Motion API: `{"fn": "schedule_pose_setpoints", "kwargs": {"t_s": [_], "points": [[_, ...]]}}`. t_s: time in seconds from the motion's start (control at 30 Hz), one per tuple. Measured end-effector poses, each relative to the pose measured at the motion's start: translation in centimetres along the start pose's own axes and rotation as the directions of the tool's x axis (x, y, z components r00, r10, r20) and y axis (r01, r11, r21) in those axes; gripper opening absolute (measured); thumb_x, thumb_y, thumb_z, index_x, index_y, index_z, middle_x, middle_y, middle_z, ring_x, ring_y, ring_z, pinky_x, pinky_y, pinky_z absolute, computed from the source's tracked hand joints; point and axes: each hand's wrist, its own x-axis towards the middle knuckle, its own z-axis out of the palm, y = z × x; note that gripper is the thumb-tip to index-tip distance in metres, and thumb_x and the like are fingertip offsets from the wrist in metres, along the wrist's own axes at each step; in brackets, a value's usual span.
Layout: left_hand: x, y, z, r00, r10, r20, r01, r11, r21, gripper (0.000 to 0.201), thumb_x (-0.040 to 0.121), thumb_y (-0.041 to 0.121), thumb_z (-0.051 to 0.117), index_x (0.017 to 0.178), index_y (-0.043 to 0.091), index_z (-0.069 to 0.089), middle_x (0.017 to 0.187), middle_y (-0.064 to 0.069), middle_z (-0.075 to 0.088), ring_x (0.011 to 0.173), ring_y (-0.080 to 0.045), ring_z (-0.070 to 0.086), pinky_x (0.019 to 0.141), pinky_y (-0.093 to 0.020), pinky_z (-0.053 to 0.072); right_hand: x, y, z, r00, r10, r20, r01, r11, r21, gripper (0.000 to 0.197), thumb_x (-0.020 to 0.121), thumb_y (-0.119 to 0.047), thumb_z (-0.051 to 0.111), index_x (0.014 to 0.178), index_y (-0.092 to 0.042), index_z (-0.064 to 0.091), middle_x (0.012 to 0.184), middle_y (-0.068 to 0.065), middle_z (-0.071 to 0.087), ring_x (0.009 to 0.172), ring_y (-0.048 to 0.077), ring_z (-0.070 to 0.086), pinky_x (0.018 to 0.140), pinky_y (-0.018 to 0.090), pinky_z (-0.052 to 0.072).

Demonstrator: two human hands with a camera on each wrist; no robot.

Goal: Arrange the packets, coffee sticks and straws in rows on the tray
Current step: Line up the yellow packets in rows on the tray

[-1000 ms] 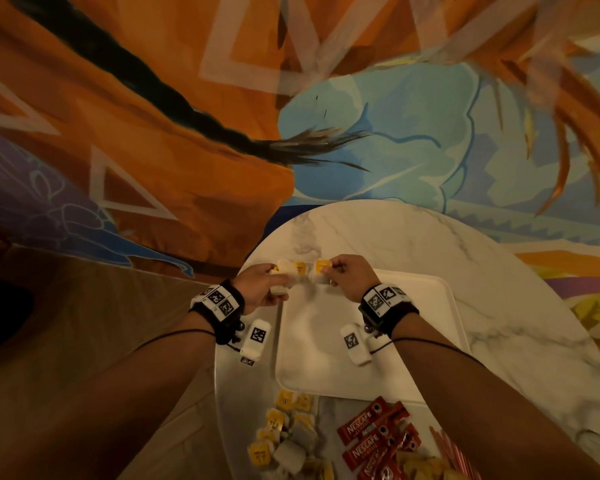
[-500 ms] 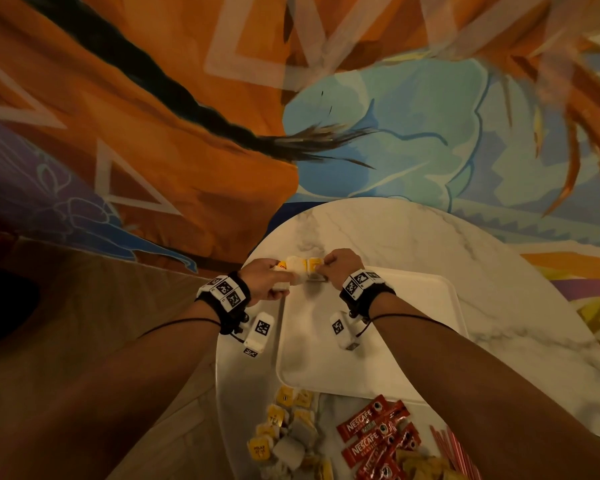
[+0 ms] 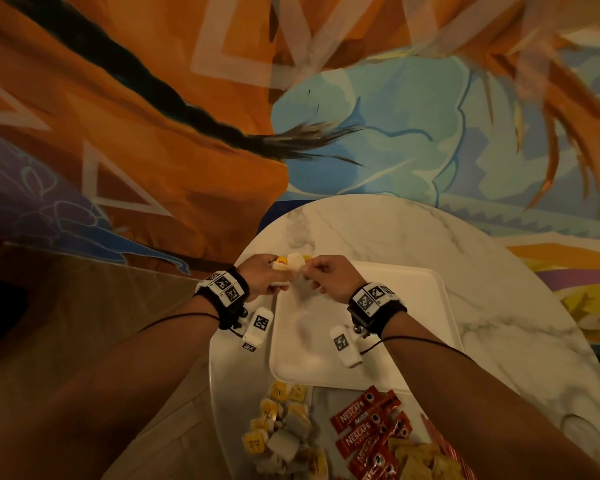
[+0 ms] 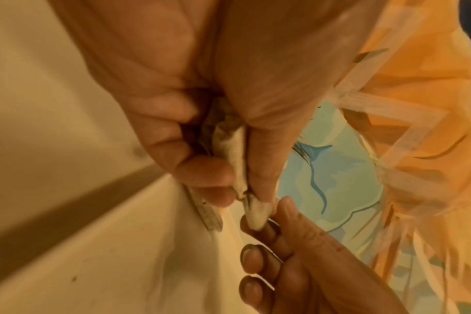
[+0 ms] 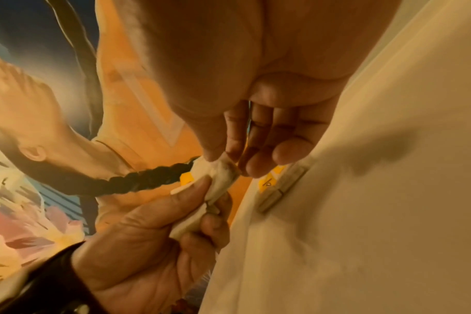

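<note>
Two hands meet at the far left corner of a white tray (image 3: 413, 327) on a round marble table (image 3: 499, 271). The left hand (image 3: 262, 277) grips a small bunch of tea bags (image 3: 293, 263), fingers and thumb curled around them. The right hand (image 3: 329, 277) pinches one pale tea bag (image 5: 218, 176) from that bunch between thumb and fingertip, its other fingers loosely curled. One tea bag with a yellow tag (image 5: 278, 187) already lies on the tray's rim beside them. More tea bags (image 3: 284, 424), red Nescafe coffee sticks (image 3: 368, 427) and striped straws (image 3: 440, 441) wait on the table near the tray's front edge. These bags look very light, soft and crushable, probably with thin paper that could tear; a gentle pinch at a corner or the tag seems safest.
</note>
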Motion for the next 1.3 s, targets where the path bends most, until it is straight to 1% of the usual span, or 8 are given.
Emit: {"fn": "schedule_pose_setpoints", "kwargs": {"t_s": [0.3, 0.43, 0.53, 0.67, 0.8, 1.0, 1.13, 1.3], "points": [[-0.2, 0.3, 0.8, 0.997, 0.003, -0.077, -0.005, 1.000, -0.026, 0.016, 0.088, 0.011, 0.073, 0.102, 0.011, 0.065, 0.089, -0.011, 0.065, 0.066, -0.018, 0.061, 0.052, -0.024, 0.047, -1.0, 0.8, 0.6, 0.977, 0.090, -0.194, -0.069, 0.991, 0.113, 0.008, 0.089, -0.014, 0.072, 0.085, -0.011, 0.065, 0.070, 0.007, 0.063, 0.059, 0.015, 0.060, 0.050, 0.015, 0.045], [-0.8, 0.5, 1.6, 0.998, 0.043, -0.035, -0.043, 0.999, -0.005, 0.016, 0.094, 0.010, 0.065, 0.110, 0.011, 0.066, 0.098, -0.010, 0.069, 0.074, -0.018, 0.064, 0.055, -0.022, 0.049, -1.1, 0.9, 1.0, 0.979, 0.023, -0.202, -0.018, 1.000, 0.026, 0.016, 0.088, -0.025, 0.071, 0.073, -0.024, 0.066, 0.073, 0.003, 0.068, 0.068, 0.016, 0.061, 0.068, 0.034, 0.054], [-1.0, 0.5, 1.8, 0.999, 0.030, 0.033, -0.029, 0.999, -0.031, 0.022, 0.096, 0.012, 0.062, 0.117, 0.008, 0.067, 0.109, -0.014, 0.071, 0.084, -0.021, 0.065, 0.067, -0.026, 0.050, -1.5, 0.6, 1.4, 0.986, 0.021, -0.167, -0.011, 0.998, 0.065, 0.016, 0.094, -0.029, 0.064, 0.080, -0.025, 0.071, 0.085, 0.009, 0.074, 0.078, 0.025, 0.068, 0.077, 0.044, 0.059], [-1.3, 0.2, 1.7, 0.997, 0.011, 0.076, -0.006, 0.997, -0.071, 0.031, 0.094, 0.019, 0.067, 0.124, 0.010, 0.066, 0.116, -0.012, 0.071, 0.093, -0.021, 0.066, 0.080, -0.029, 0.051, -2.1, 0.2, 1.4, 0.993, 0.058, -0.102, -0.047, 0.992, 0.115, 0.024, 0.099, -0.017, 0.050, 0.099, -0.018, 0.073, 0.095, 0.006, 0.073, 0.086, 0.020, 0.067, 0.077, 0.037, 0.058], [-1.4, -0.2, 1.8, 0.999, 0.030, 0.041, -0.028, 0.999, -0.034, 0.032, 0.087, 0.010, 0.072, 0.119, 0.003, 0.066, 0.098, -0.011, 0.069, 0.081, -0.018, 0.064, 0.067, -0.025, 0.050, -2.4, 0.5, 1.3, 0.996, 0.032, -0.081, -0.025, 0.996, 0.090, 0.026, 0.095, -0.006, 0.053, 0.106, -0.018, 0.073, 0.097, 0.013, 0.073, 0.082, 0.018, 0.065, 0.077, 0.035, 0.058], [-1.1, -0.2, 1.9, 0.997, 0.021, 0.068, -0.011, 0.990, -0.143, 0.029, 0.089, -0.007, 0.061, 0.112, 0.009, 0.065, 0.100, -0.014, 0.063, 0.086, -0.024, 0.059, 0.065, -0.026, 0.046, -2.3, 1.0, 1.0, 0.989, 0.109, -0.104, -0.084, 0.971, 0.225, 0.023, 0.091, -0.014, 0.070, 0.112, -0.009, 0.064, 0.089, 0.008, 0.067, 0.076, 0.020, 0.066, 0.069, 0.034, 0.055], [-0.8, -0.1, 2.0, 0.998, 0.019, 0.064, -0.011, 0.993, -0.119, 0.036, 0.089, -0.005, 0.064, 0.122, 0.008, 0.063, 0.101, -0.011, 0.066, 0.086, -0.021, 0.062, 0.065, -0.023, 0.051, -2.3, 1.2, 0.7, 0.994, 0.110, -0.025, -0.103, 0.975, 0.197, 0.004, 0.092, -0.014, 0.069, 0.092, -0.017, 0.069, 0.082, 0.008, 0.069, 0.073, 0.019, 0.065, 0.071, 0.032, 0.054], [-0.3, 0.0, 2.3, 1.000, -0.013, 0.013, 0.015, 0.985, -0.173, 0.020, 0.093, 0.002, 0.063, 0.109, 0.013, 0.063, 0.100, -0.009, 0.067, 0.083, -0.020, 0.065, 0.069, -0.025, 0.052, -1.0, 1.1, -0.7, 0.977, 0.144, -0.157, -0.125, 0.984, 0.127, 0.007, 0.089, -0.016, 0.071, 0.091, -0.010, 0.067, 0.079, 0.011, 0.068, 0.065, 0.016, 0.064, 0.061, 0.026, 0.052]]}}
